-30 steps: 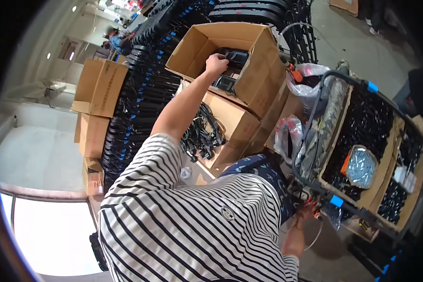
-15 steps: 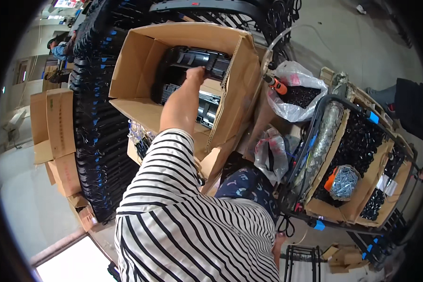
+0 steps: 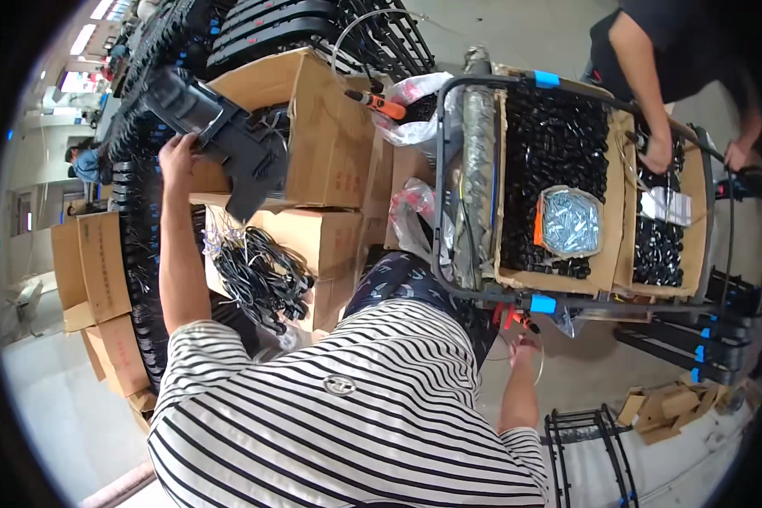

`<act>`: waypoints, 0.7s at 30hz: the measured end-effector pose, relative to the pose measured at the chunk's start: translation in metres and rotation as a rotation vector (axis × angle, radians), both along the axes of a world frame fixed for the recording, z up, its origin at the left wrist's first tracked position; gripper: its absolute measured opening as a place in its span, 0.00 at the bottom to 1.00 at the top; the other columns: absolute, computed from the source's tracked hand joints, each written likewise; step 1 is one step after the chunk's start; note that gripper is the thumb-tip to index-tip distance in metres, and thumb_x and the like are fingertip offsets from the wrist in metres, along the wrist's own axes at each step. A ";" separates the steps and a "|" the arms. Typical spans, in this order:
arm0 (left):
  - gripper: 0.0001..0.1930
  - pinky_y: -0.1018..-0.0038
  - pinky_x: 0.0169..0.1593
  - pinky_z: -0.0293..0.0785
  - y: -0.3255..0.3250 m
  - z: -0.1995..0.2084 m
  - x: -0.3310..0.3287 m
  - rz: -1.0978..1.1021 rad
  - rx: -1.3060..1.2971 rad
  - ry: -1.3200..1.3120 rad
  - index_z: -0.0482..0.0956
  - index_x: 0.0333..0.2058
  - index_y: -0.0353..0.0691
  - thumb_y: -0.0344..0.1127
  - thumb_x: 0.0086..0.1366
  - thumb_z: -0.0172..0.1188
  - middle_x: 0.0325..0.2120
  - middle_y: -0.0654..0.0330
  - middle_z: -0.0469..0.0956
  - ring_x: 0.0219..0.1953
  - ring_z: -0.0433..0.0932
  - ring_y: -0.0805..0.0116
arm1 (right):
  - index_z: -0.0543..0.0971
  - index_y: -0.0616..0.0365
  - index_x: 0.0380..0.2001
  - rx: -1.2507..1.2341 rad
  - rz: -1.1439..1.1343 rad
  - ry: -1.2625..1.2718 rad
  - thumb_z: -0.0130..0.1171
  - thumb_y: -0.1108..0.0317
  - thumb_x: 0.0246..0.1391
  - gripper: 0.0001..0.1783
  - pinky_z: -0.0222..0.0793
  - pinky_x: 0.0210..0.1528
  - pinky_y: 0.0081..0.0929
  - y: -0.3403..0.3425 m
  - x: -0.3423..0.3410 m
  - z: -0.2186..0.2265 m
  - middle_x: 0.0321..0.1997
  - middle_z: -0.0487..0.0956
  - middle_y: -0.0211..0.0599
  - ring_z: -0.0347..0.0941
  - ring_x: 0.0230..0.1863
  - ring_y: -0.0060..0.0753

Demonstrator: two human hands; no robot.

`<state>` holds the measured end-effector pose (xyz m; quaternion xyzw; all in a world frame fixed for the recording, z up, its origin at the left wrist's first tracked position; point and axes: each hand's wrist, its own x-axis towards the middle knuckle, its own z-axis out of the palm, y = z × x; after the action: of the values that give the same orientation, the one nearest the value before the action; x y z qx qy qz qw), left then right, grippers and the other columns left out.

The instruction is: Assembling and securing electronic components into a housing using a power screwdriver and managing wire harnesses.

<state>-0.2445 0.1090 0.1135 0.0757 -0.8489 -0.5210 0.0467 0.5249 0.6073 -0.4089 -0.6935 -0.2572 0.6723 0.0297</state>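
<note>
My left hand [image 3: 178, 157] is closed on the edge of a black plastic tray-like part [image 3: 220, 127], with a rounded hollow at one end and a flat panel at the other. The part hangs tilted across the open mouth of a cardboard box [image 3: 330, 140]. Down at the right, my right hand [image 3: 525, 349] is beside a red-and-black tool [image 3: 510, 317], under the near rail of a black metal frame [image 3: 483, 294]. A thin clear hose loops by that hand. Its fingers are too small and partly hidden to show whether they grip the tool.
A bundle of black cables [image 3: 267, 271] spills beside the stacked boxes. An orange-and-black power driver [image 3: 377, 103] lies by a plastic bag. Boxes of small black parts [image 3: 559, 144] and a tub of screws [image 3: 570, 222] sit inside the frame. A co-worker's hand [image 3: 656, 157] reaches in there.
My left hand has come out of the box to the left with the black plastic part. My view has turned right, showing more of the frame and the co-worker. My right hand has risen toward the rail.
</note>
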 end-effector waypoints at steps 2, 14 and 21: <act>0.08 0.77 0.18 0.69 0.078 0.064 0.066 -0.256 -0.156 0.007 0.77 0.36 0.32 0.31 0.60 0.60 0.22 0.64 0.78 0.18 0.74 0.73 | 0.73 0.52 0.47 -0.021 -0.117 0.013 0.48 0.59 0.63 0.14 0.73 0.31 0.25 0.009 0.016 -0.023 0.44 0.76 0.28 0.72 0.30 0.30; 0.11 0.59 0.41 0.79 0.441 -0.119 0.227 -0.994 -1.373 0.054 0.82 0.37 0.42 0.32 0.55 0.57 0.33 0.50 0.82 0.38 0.82 0.52 | 0.75 0.58 0.46 0.582 0.559 0.097 0.50 0.53 0.62 0.20 0.64 0.20 0.18 0.022 0.003 -0.119 0.41 0.78 0.36 0.70 0.28 0.24; 0.08 0.64 0.38 0.80 0.464 -0.156 0.264 -1.071 -1.472 0.283 0.85 0.30 0.43 0.33 0.58 0.55 0.32 0.54 0.84 0.38 0.84 0.58 | 0.76 0.59 0.40 0.370 -0.099 0.342 0.54 0.54 0.60 0.17 0.60 0.20 0.19 0.019 0.019 0.057 0.37 0.76 0.37 0.69 0.27 0.23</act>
<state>0.0195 0.5726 -0.0421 -0.4406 -0.8744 0.1941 -0.0609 0.5439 0.6265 -0.3523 -0.5642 -0.3325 0.7192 0.2321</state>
